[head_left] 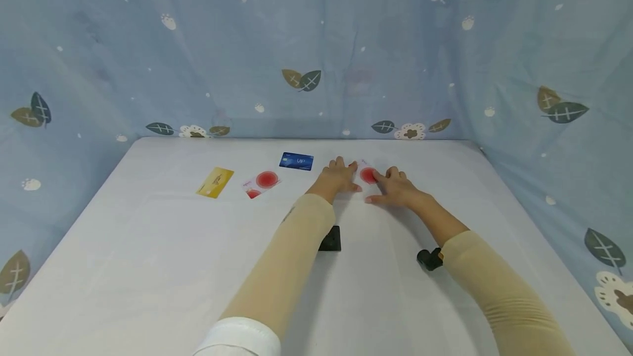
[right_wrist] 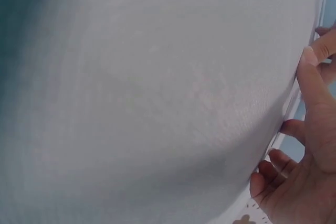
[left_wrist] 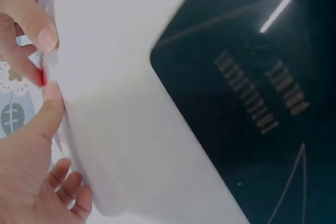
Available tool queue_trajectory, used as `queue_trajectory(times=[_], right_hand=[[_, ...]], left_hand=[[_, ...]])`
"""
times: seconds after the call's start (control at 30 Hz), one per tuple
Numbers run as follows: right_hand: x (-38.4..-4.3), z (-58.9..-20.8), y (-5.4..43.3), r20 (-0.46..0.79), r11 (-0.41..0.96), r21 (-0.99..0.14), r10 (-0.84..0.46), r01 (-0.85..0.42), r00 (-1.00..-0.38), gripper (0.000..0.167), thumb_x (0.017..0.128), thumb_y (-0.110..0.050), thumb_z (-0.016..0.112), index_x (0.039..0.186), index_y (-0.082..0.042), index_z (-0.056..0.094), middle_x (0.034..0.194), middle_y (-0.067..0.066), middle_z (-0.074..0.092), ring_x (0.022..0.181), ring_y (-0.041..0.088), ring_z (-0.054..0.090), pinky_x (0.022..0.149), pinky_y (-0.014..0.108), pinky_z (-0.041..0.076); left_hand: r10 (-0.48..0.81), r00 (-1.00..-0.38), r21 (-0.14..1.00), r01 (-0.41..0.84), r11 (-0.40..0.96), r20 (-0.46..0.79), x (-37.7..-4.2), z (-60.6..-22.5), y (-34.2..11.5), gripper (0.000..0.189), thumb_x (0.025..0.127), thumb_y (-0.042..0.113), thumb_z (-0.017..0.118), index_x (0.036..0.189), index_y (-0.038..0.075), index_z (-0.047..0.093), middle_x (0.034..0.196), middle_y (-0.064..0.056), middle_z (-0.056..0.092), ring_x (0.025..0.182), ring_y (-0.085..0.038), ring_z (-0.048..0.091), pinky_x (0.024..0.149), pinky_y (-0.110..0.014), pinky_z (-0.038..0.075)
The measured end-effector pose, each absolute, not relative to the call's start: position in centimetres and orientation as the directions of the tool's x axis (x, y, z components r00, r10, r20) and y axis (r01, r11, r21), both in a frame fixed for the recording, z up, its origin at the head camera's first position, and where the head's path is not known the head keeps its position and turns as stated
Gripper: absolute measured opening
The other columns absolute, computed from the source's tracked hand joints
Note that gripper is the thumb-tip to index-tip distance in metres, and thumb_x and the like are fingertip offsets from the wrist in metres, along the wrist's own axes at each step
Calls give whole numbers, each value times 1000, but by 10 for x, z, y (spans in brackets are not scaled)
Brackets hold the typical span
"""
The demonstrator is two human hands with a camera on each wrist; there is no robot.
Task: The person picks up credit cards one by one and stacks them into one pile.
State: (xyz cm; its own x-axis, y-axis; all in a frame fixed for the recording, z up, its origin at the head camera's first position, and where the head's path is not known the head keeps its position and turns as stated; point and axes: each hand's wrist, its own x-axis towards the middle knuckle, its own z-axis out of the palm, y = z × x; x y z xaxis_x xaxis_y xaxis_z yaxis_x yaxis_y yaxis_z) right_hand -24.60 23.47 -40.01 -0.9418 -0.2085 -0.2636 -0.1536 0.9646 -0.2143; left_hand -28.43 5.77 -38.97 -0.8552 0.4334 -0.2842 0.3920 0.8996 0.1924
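the left hand (head_left: 336, 176) and right hand (head_left: 395, 188) were set apart on either side of a white-and-red card (head_left: 367, 174), toward one o'clock on the worktop (head_left: 198, 268). their fingers were mostly extended, the right index finger over the card's red disc; no clear pinch showed. the step in hand looked like straightening that card, and the next move seemed to call for light, even fingertip pressure. a blue vip card (head_left: 296, 161) lay at ten o'clock from the left hand.
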Motion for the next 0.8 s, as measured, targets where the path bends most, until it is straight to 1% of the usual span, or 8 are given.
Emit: queue_trajectory(times=[0.07,0.2,0.3,0.4,0.53,0.67,0.8], right_hand=[[-246,-401,235,-263,963,-218,-213,-157,-941,91,83,-57,62,150,-9,23,125,26,33,105,36,38,81,46,42],[-246,-402,236,-251,958,-234,-225,-167,-942,90,83,-57,63,149,-10,25,123,25,33,104,36,38,80,45,42],[-247,-402,237,-234,950,-263,-232,-168,-944,87,84,-54,63,149,-9,27,121,24,33,102,36,37,78,44,40],[-249,-402,238,-223,943,-296,-223,-152,-949,82,86,-49,63,148,-7,29,118,23,33,102,35,36,78,44,40],[-253,-405,239,-208,934,-338,-195,-116,-959,75,89,-44,61,146,-4,32,117,23,34,102,34,36,80,44,39],[-255,-407,238,-170,919,-382,-177,-101,-970,66,91,-37,61,143,-3,38,116,26,37,102,37,39,83,47,40],[-257,-409,240,-159,894,-444,-155,-69,-975,59,91,-32,61,140,-5,43,122,30,36,110,42,41,91,51,39]], left_hand=[[430,-852,194,387,901,-299,-284,-389,57,73,90,52,54,151,27,22,145,-16,25,128,-29,31,105,-42,34],[439,-845,159,410,898,-305,-284,-388,55,72,90,54,53,151,26,24,144,-15,26,127,-28,32,103,-41,36],[451,-840,133,432,892,-300,-284,-388,55,72,90,55,52,150,25,26,141,-14,29,125,-27,33,101,-40,37],[457,-839,143,434,889,-296,-284,-387,54,70,90,54,53,149,24,30,138,-13,30,124,-27,34,99,-42,39],[462,-836,157,434,887,-296,-283,-388,53,65,91,50,55,146,23,36,136,-13,31,123,-28,34,97,-45,42],[468,-838,147,444,884,-282,-280,-387,51,59,91,48,55,143,23,42,136,-12,32,123,-27,36,96,-44,43],[495,-830,161,468,869,-259,-276,-388,47,54,91,46,58,138,22,49,135,-10,34,120,-26,37,95,-40,44]])
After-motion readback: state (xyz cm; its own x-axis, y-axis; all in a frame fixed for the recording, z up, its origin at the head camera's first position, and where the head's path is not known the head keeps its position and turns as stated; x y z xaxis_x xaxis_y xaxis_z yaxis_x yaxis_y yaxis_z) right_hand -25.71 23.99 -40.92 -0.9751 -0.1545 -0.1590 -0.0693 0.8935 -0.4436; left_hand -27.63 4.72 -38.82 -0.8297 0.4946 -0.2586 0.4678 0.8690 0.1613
